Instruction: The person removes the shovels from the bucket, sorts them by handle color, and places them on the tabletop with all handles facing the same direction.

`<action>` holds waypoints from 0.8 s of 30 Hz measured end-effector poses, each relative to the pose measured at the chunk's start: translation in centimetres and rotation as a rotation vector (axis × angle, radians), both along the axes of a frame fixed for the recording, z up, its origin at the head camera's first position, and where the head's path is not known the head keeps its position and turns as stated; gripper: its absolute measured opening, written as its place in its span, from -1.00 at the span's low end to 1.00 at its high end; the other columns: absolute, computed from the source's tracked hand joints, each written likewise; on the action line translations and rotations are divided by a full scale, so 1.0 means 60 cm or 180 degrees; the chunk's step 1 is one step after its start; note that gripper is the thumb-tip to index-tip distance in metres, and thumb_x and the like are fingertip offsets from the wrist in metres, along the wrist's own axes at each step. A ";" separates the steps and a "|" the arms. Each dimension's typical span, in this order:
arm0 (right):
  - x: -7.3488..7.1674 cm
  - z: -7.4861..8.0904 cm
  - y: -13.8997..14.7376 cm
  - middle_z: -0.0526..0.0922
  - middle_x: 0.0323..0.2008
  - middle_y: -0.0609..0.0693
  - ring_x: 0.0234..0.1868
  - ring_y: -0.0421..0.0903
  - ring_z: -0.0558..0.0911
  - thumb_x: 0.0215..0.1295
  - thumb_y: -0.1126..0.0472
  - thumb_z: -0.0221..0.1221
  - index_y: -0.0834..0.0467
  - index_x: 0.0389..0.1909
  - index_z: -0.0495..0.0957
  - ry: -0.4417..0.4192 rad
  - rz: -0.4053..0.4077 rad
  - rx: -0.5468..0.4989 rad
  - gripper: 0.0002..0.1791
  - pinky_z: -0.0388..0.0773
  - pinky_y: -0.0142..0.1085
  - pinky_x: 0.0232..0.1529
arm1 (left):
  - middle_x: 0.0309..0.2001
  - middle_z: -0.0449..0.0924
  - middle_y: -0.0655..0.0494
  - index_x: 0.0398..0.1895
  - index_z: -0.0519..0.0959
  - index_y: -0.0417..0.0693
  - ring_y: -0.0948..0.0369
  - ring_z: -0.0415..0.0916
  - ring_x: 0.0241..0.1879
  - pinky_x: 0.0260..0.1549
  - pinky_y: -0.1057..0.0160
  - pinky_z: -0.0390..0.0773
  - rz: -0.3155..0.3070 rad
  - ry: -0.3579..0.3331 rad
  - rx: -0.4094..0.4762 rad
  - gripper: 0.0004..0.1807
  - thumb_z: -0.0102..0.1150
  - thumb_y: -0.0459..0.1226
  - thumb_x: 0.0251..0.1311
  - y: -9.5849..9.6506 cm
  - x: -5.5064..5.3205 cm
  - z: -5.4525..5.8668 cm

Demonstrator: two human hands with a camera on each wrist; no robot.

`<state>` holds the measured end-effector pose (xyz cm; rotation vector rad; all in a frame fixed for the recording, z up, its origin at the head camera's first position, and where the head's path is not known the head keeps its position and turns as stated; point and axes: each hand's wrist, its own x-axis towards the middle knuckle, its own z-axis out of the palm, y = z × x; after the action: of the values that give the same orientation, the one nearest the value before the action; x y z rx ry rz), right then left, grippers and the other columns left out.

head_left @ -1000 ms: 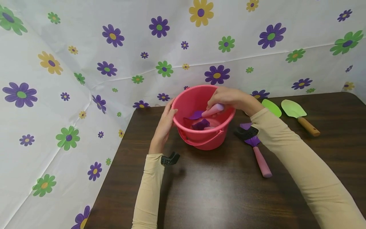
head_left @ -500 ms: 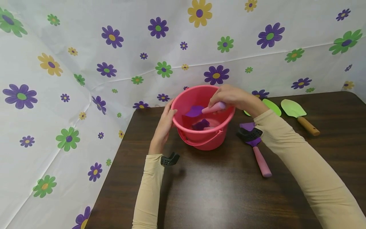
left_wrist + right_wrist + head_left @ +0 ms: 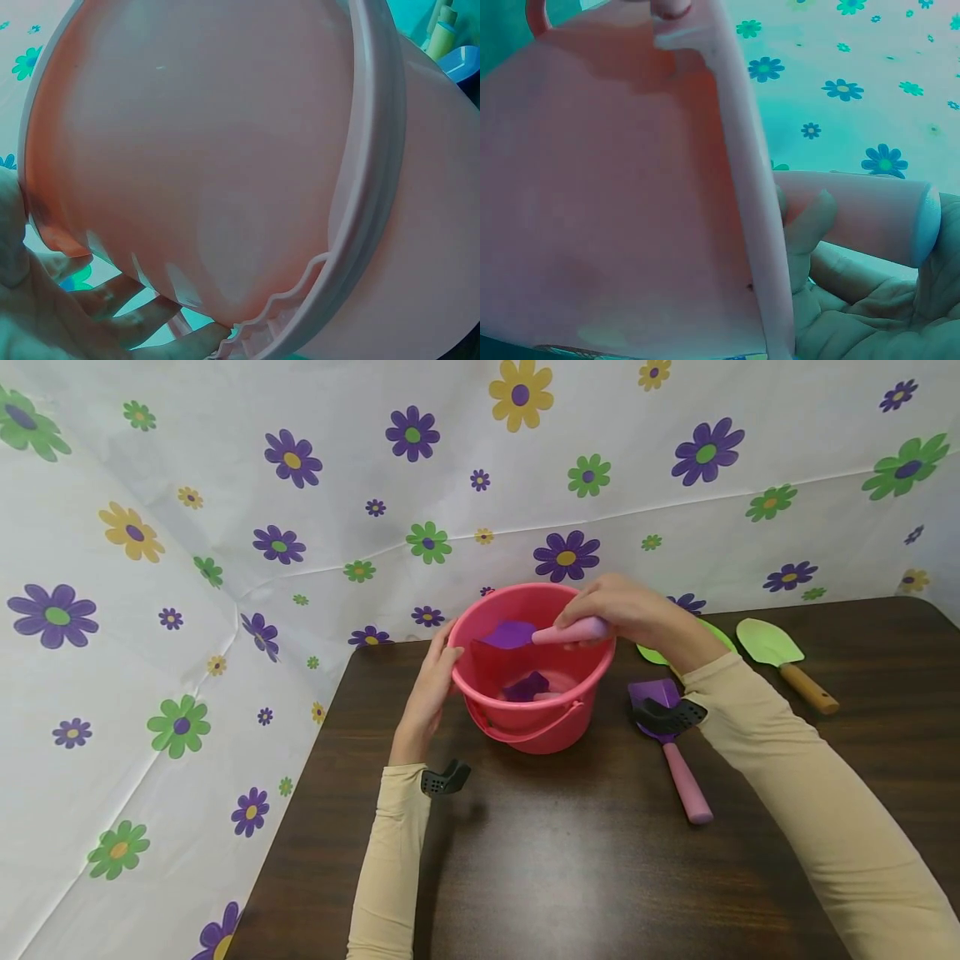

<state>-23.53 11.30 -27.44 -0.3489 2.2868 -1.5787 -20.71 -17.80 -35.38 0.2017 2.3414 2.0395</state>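
Note:
A pink bucket (image 3: pixel 536 742) stands on the table, its handle hanging down in front. My left hand (image 3: pixel 427 693) grips its left rim, thumb at the edge and fingers along the outer wall, which the left wrist view shows close up. In my right hand (image 3: pixel 626 610) is the pink handle (image 3: pixel 862 214) of a trowel; its purple blade (image 3: pixel 508 635) points left, inside the bucket's mouth. At the bucket's bottom lies another dark purple tool head (image 3: pixel 527 687) with a bit of pink handle, partly hidden by the front wall.
Right of the bucket lies a purple-headed tool with a pink handle (image 3: pixel 686 785), partly under my right wrist. A green trowel with a wooden handle (image 3: pixel 806 687) lies farther right. Another green blade (image 3: pixel 651 654) is half hidden by my right forearm. A flowered cloth (image 3: pixel 337 468) hangs behind.
My right hand has risen slightly and moved right, lifting the trowel; its purple blade has come up from deeper in the bucket and shows more. The left hand and bucket hold still.

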 end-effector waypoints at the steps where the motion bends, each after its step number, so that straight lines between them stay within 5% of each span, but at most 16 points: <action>1: 0.002 0.001 0.001 0.76 -0.40 0.06 -0.31 0.09 0.75 0.25 0.18 0.33 0.35 -0.02 0.74 0.0005 -0.0010 -0.0001 -0.63 0.73 -0.23 -0.27 | 0.48 0.27 0.01 0.63 0.14 0.13 -0.11 0.55 0.21 0.15 -0.07 0.62 -0.0006 0.0005 0.0001 -0.33 -0.07 -0.15 0.48 0.000 0.000 0.000; 14: 0.014 -0.002 0.028 0.77 -0.37 0.04 -0.24 0.07 0.73 0.33 0.11 0.31 0.20 -0.10 0.79 -0.0101 -0.0229 -0.0417 -0.73 0.67 -0.26 -0.25 | 0.49 0.27 0.03 0.63 0.14 0.14 -0.01 0.51 0.26 0.18 -0.07 0.60 0.0026 -0.0033 0.0002 -0.33 -0.05 -0.16 0.48 0.001 0.000 -0.001; 24: 0.034 -0.009 0.049 0.75 -0.15 -0.03 -0.04 0.02 0.65 0.35 0.09 0.32 0.18 0.13 0.73 -0.0137 -0.0570 -0.0760 -0.60 0.66 -0.29 -0.12 | 0.49 0.27 0.02 0.63 0.14 0.15 -0.10 0.50 0.27 0.20 -0.15 0.57 0.0043 -0.0060 0.0043 -0.33 -0.05 -0.15 0.48 0.001 0.000 0.000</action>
<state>-21.51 14.24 -27.97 -0.1690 2.1522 -1.9355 -20.72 -17.76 -35.39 0.1666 2.3250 2.0544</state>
